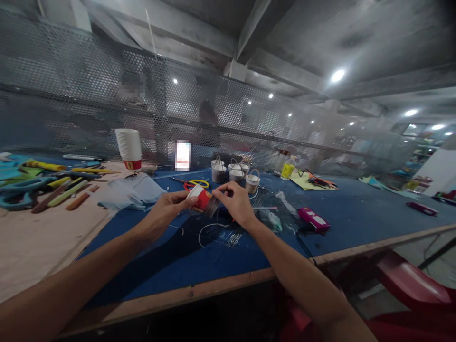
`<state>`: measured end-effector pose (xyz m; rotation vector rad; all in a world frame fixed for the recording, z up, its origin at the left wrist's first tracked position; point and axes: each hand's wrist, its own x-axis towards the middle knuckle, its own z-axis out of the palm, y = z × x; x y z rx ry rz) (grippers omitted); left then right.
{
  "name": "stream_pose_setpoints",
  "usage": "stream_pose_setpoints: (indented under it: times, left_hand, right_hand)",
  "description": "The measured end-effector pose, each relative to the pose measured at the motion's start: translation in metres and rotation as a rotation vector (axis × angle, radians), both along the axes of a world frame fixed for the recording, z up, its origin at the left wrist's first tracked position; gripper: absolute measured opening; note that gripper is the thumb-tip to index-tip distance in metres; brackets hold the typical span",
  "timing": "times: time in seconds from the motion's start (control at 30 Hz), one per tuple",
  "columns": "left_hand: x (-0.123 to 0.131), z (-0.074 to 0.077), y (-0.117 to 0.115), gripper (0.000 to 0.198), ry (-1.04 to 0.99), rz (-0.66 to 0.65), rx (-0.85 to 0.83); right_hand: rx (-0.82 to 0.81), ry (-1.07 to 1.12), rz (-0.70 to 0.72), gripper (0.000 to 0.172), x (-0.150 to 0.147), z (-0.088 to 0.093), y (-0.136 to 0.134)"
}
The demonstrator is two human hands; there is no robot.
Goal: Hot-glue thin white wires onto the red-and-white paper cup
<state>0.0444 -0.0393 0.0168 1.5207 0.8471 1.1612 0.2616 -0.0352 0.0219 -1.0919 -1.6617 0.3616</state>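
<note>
Near the centre of the frame, your left hand (175, 201) pinches a small red-and-white paper cup (204, 197), tilted, between thumb and fingers; your right hand (235, 198) bends its fingers at the cup's right end, though whether they pinch anything I cannot tell. Squeezing too hard could dent the cup. Below spreads a blue-covered worktable (228, 266); above, a grey perforated metal screen (242, 107) and concrete ceiling (306, 28).

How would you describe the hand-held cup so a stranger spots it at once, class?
Find the long blue tabletop. Over it, a person's left hand holds a tilted red and white paper cup. Unlike the tall stack of white paper cups, it is held up.
</note>
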Motion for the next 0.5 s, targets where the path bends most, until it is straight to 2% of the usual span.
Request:
stream_pose_setpoints:
  times: [0.5]
  left_hand:
    - [0.0010,0.0059,-0.0047,0.031,0.058,-0.007,0.078]
  right_hand:
    - [-0.074,0.072,0.031,0.018,0.0028,-0.0036,0.0067]
